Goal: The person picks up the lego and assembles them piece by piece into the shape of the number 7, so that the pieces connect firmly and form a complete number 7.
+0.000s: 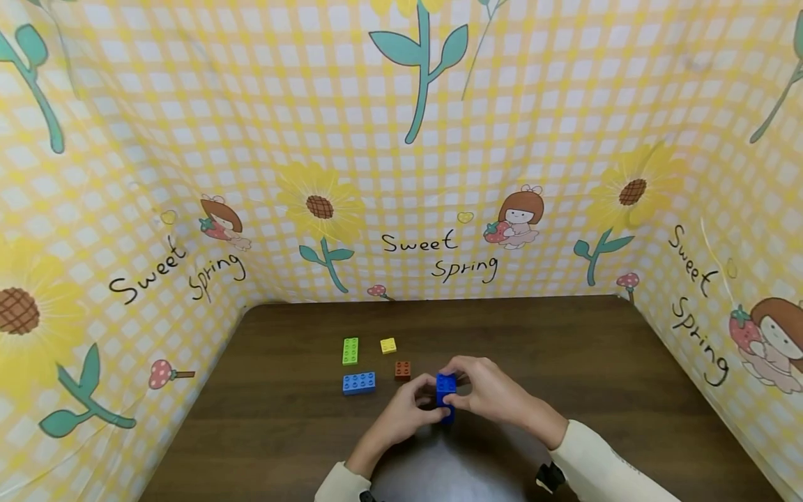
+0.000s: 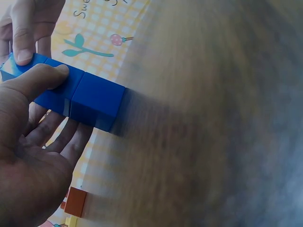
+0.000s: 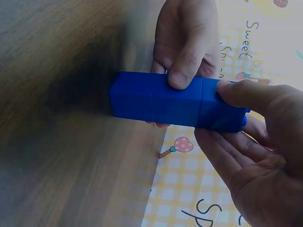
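Three dark blue toy building bricks form an upright stack, its lower end at the table top. My left hand pinches the middle brick from the left, thumb on the near face. Higher up, my right hand grips the top brick between thumb and fingers. Studs show on top of the stack in the head view. Both wrist views show the bottom brick below the hands, with no fingers round it. The three bricks sit flush against each other.
Left of the hands on the dark wooden table lie a light green brick, a small yellow brick, a brown brick and a lighter blue brick. A yellow checked cloth surrounds the back and sides.
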`<state>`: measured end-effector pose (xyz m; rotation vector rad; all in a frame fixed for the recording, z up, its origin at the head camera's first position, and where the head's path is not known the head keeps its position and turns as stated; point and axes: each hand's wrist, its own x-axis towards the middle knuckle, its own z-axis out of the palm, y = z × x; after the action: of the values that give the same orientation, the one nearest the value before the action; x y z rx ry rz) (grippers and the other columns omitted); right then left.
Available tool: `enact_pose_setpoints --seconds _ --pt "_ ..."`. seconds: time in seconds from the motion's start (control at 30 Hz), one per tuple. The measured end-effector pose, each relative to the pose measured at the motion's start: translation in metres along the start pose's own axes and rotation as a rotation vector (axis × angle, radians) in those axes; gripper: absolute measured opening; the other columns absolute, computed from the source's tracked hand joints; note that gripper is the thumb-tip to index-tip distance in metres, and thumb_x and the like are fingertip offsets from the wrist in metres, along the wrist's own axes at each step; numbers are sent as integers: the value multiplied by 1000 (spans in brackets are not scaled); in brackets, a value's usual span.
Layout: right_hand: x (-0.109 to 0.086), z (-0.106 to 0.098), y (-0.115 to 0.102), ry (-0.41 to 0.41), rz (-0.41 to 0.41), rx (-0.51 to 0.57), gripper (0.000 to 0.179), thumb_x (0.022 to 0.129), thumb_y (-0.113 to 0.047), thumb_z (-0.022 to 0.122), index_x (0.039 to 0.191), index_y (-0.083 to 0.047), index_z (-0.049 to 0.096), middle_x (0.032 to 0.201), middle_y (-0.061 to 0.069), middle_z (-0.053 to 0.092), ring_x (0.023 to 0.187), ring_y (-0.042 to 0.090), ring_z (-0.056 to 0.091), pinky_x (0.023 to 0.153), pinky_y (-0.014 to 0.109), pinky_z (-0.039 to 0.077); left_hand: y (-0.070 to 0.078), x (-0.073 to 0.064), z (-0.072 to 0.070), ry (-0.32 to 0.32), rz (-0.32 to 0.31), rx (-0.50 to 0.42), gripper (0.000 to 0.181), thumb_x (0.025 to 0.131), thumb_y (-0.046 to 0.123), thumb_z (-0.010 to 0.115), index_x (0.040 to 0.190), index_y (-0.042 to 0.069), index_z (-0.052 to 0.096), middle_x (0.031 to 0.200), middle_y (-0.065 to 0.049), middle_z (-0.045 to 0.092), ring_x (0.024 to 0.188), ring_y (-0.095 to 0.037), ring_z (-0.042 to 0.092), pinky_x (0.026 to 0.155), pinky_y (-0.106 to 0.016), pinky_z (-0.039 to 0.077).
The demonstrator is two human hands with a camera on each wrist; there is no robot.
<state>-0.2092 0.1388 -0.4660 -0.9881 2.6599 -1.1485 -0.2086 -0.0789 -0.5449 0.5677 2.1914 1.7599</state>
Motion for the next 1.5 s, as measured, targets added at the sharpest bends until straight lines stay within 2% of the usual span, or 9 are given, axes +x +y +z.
enact_pose_setpoints --seconds 0.23,0.33,0.6,0.7,0.93,1.13,1.27,1.4,1.5 --pt "-2 5 2 37 -6 -22 34 93 -12 85 122 -7 70 118 9 76 106 25 77 88 37 64 -1 0 -1 3 -1 -4 33 97 11 79 124 3 63 126 -14 68 122 -32 69 104 -42 58" --pt "-5 7 6 53 -11 7 34 95 -16 83 125 -9 69 120 6 75 107 24 76 91 39 63 -2 1 0 7 -1 1 33 96 11 80 123 3 63 125 -13 68 121 -29 68 105 -42 58" --pt "-14 26 16 139 -18 113 51 95 -22 83 139 -8 60 132 8 70 115 27 73 99 46 60 -2 0 -1 9 21 7 33 95 8 80 122 0 63 124 -17 68 118 -26 69 106 -43 57" --pt "-16 34 20 181 -14 152 51 95 -25 83 137 -9 60 130 8 69 114 26 73 99 46 60 -2 0 -1 7 14 1 33 95 7 79 123 0 63 125 -16 67 119 -24 68 108 -44 56" --pt "-18 42 27 258 12 298 41 94 -20 84 130 -13 65 123 5 71 107 15 71 97 38 60 -2 0 1 7 -6 -30 34 95 8 80 123 2 63 126 -12 66 121 -25 67 106 -41 57" --pt "-17 43 30 277 22 351 39 93 -19 85 128 -14 67 122 6 73 109 17 72 99 41 60 -3 1 -1 -7 2 -44 35 96 9 79 126 1 63 129 -14 66 125 -28 66 107 -37 56" --pt "-16 45 32 287 11 344 40 93 -16 85 129 -14 67 122 7 73 109 20 73 98 47 60 -2 2 -5 -42 -15 -39 36 97 12 79 130 4 64 133 -13 66 130 -31 66 110 -43 55" --pt "-16 48 33 302 0 336 40 91 -15 86 126 -15 68 118 5 74 108 17 73 97 47 61 2 0 -17 -106 -31 -8 41 98 12 78 137 7 65 136 -12 67 134 -32 64 115 -47 51" --pt "-16 50 34 323 -11 333 39 90 -13 87 124 -13 69 116 5 75 106 15 73 95 47 62 6 -2 -31 -129 -11 -5 43 100 7 74 142 4 62 137 -17 68 134 -35 64 114 -40 52"
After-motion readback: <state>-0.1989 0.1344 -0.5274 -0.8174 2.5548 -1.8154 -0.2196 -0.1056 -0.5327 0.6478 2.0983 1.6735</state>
